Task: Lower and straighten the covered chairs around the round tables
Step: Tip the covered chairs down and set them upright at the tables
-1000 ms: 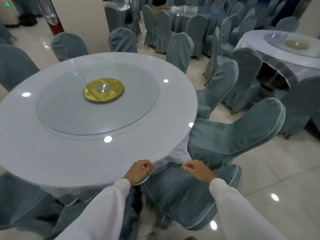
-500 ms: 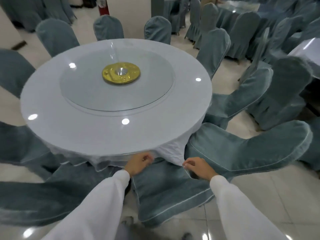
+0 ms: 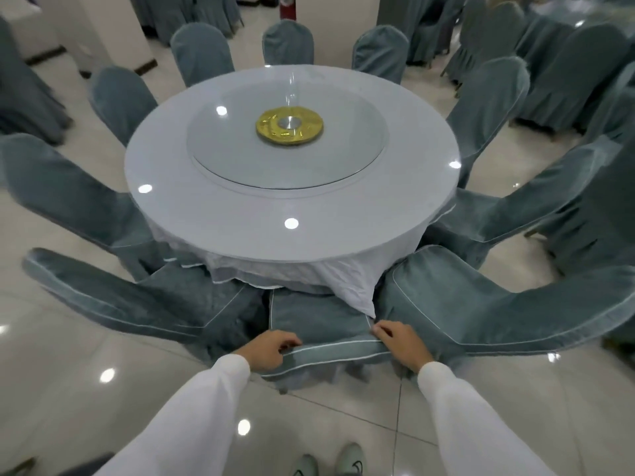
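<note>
— While I stand at the round table (image 3: 240, 214), where's the chair?
— The covered chair (image 3: 319, 324) is right before me, tucked under the tablecloth (image 3: 347, 286)
— And my hands?
— My left hand (image 3: 271, 348) and right hand (image 3: 402, 341) each curl round its piped top edge, one at each corner
</note>
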The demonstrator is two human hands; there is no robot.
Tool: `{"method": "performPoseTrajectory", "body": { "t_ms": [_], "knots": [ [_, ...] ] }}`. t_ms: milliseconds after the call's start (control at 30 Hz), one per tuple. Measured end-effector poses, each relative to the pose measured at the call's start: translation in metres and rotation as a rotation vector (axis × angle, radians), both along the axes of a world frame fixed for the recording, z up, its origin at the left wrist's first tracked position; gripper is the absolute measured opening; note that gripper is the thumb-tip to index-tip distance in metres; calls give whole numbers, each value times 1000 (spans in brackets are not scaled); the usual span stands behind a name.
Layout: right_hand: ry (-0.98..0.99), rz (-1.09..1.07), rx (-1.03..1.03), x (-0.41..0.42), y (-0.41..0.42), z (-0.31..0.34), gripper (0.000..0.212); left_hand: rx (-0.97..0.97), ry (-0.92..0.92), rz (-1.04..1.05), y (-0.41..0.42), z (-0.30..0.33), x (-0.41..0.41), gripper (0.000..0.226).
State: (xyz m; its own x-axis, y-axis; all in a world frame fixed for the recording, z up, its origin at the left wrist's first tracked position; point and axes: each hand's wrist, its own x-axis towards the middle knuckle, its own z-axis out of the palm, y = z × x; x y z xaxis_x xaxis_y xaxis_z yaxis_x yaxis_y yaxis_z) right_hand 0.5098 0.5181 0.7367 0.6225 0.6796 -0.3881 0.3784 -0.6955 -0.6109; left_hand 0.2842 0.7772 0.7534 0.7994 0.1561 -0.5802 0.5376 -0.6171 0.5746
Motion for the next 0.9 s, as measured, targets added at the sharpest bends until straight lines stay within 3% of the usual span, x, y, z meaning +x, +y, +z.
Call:
{"method": "performPoseTrajectory", "body": {
  "t_ms": [167,300,400,533,700,900],
  "knots": [
    [-37,4,26,-24,-13,6,43,36,22,-89,-15,-6,-12,60],
    [-168,194,-31,-25,-24,4,66,207,-115,67,-45,-18,-13,35],
    [-255,211,27,-23,-27,-5,43,237,-101,26,-43,-19,-9,33],
    [-291,195,43,-19,-25,-10,42,175,-70,-72,-29,-15,3,38],
    [-328,250,-18,-11,-12,-5,32,194,-66,-27,-15,-24,10,34],
    [-224,235,-22,-8,-11,-2,46,161,-73,-51,-16,-22,19,35]
  ]
}}
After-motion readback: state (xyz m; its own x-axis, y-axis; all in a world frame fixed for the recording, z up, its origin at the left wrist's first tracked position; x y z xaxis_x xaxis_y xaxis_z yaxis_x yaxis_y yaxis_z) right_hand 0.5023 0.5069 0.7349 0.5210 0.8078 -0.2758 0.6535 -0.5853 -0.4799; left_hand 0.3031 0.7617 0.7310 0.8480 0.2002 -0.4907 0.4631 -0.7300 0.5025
